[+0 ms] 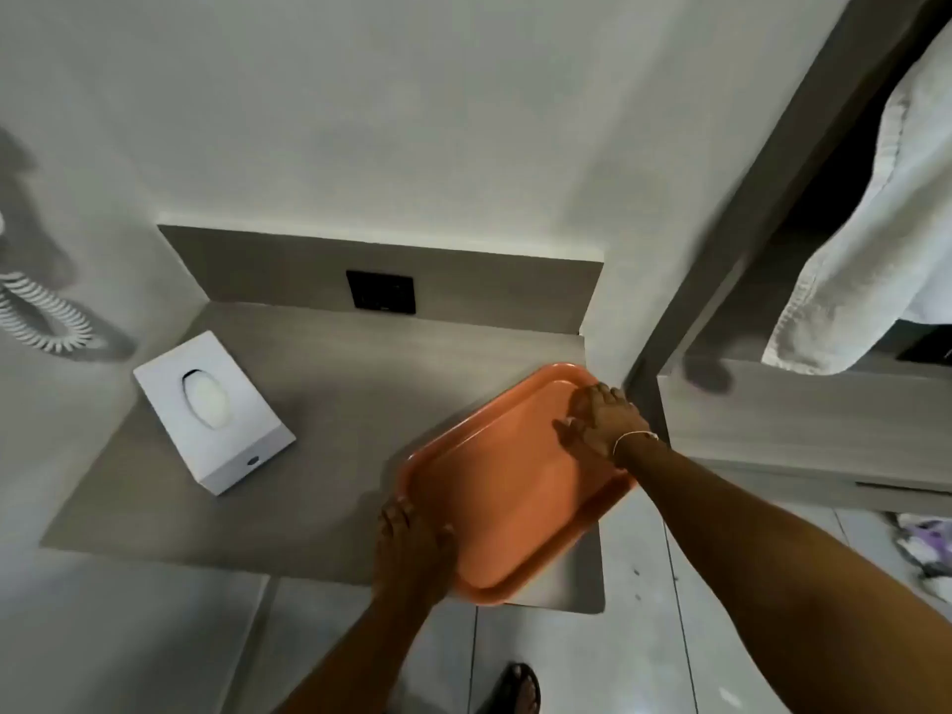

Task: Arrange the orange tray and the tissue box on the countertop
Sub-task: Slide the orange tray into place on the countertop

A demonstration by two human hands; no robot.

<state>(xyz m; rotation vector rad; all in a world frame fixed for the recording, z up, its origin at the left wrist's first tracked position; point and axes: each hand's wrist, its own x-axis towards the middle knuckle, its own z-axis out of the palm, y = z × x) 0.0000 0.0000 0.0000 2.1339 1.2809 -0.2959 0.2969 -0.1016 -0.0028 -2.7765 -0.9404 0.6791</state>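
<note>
An orange tray (pixel 510 487) lies askew on the right part of the grey countertop (pixel 329 383), its near corner reaching the front edge. My left hand (pixel 412 548) grips the tray's near-left rim. My right hand (pixel 602 420) rests on the tray's far-right side, fingers spread over the rim and inner surface. A white tissue box (pixel 211 409) with an oval opening sits at an angle on the left part of the countertop, apart from both hands.
A black wall socket (pixel 381 292) sits on the backsplash. A coiled white cord (pixel 46 322) hangs at the left wall. To the right stands a wooden closet frame (pixel 772 420) with a white towel or robe (pixel 876 239). Pale floor tiles and a sandalled foot (pixel 517 687) lie below.
</note>
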